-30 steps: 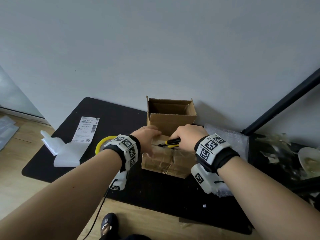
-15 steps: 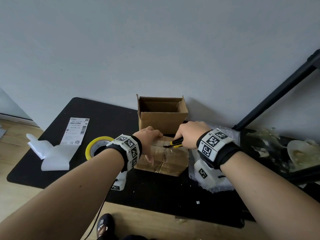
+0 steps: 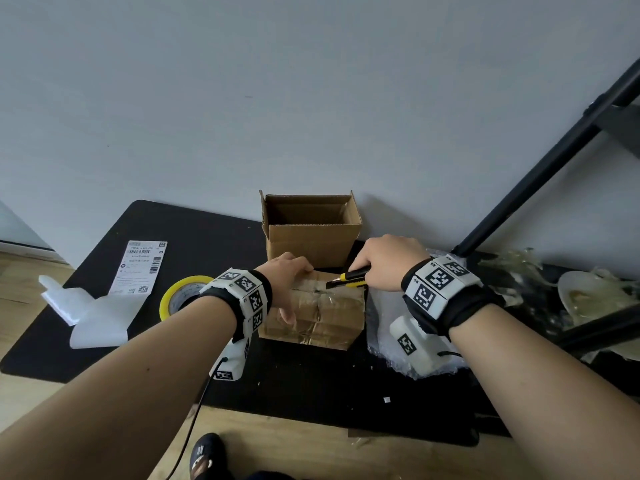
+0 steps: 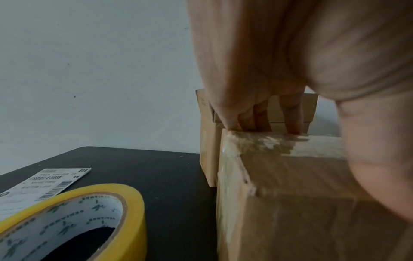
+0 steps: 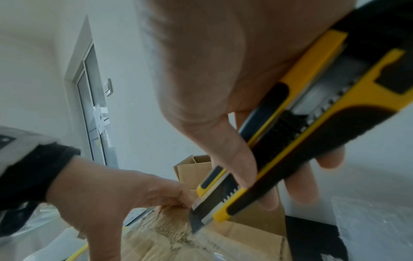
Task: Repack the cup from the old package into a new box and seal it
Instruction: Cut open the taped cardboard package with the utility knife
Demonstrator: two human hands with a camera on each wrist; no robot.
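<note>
The left hand grips the taped old package, the right hand holds a utility knife on it, and the new box behind stands open.

Two cardboard boxes, one tape roll, one knife

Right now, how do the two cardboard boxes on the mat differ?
The taped box is closed and wrapped in clear, wrinkled tape; the open box has its flaps up and bare cardboard. The taped box is held by the left hand with the utility knife in the right hand at its top; the open box is untouched, behind it by the wall. Both are brown cardboard.
</note>
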